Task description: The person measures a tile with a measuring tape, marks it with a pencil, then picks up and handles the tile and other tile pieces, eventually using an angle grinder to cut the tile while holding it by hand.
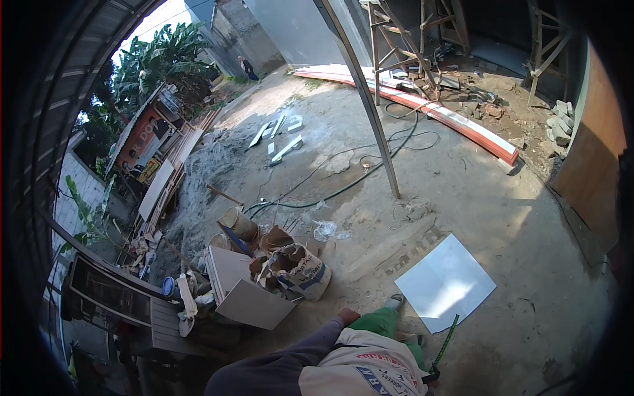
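My left hand (349,315), below a dark sleeve, is at my green-trousered thigh (370,321); its fingers are too small and dim to read. At the bottom right a black tape measure case (432,375) sits beside my pale printed shirt (356,369); I cannot make out my right hand there. A green tape blade (444,342) extends up from the case to the near edge of a white square sheet (446,270), which lies on the concrete just beyond my sandalled foot (396,301).
Torn sacks (300,270), buckets (240,224) and boards (251,300) are piled to my left. Ahead stand a metal post (380,132), hoses (310,203), white offcuts (286,148), long red-white beams (475,135) and scaffolding (389,46). A plywood panel (588,165) is right. A person (247,69) is far back.
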{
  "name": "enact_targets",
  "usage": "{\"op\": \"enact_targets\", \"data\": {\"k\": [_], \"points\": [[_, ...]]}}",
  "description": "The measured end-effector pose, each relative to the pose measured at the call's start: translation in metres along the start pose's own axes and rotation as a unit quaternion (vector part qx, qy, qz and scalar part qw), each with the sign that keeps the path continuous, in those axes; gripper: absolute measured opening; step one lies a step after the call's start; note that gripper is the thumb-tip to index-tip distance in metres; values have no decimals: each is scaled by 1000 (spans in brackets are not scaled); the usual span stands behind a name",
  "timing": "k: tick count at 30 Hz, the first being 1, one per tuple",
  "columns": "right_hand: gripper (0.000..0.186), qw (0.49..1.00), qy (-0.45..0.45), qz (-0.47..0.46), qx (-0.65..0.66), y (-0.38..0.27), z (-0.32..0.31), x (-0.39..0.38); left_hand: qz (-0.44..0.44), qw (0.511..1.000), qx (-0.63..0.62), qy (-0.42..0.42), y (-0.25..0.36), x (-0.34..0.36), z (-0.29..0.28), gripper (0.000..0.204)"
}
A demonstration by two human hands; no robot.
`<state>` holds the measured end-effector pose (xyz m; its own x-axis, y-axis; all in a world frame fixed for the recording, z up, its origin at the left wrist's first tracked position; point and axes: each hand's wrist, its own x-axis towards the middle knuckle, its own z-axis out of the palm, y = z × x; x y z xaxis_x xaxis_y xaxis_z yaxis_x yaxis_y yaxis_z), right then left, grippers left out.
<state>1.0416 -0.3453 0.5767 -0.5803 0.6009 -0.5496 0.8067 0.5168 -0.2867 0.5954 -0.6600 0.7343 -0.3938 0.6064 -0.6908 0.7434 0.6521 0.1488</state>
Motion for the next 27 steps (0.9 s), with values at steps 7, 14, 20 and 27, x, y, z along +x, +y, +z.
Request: {"op": "enact_targets", "data": {"k": [7, 14, 20, 27], "points": [[24, 1000, -1, -7, 14, -10, -9, 7, 18, 998, 45, 35, -10, 11, -2, 26], [24, 1000, 1, -14, 20, -17, -8, 15, 14, 999, 30, 32, -15, 19, -4, 25], [25, 1000, -6, -7, 11, -8, -12, 5, -2, 999, 53, 14, -1, 11, -2, 26], [25, 1000, -10, -9, 15, -18, -18, 6, 16, 998, 43, 47, -11, 10, -2, 23]]}}
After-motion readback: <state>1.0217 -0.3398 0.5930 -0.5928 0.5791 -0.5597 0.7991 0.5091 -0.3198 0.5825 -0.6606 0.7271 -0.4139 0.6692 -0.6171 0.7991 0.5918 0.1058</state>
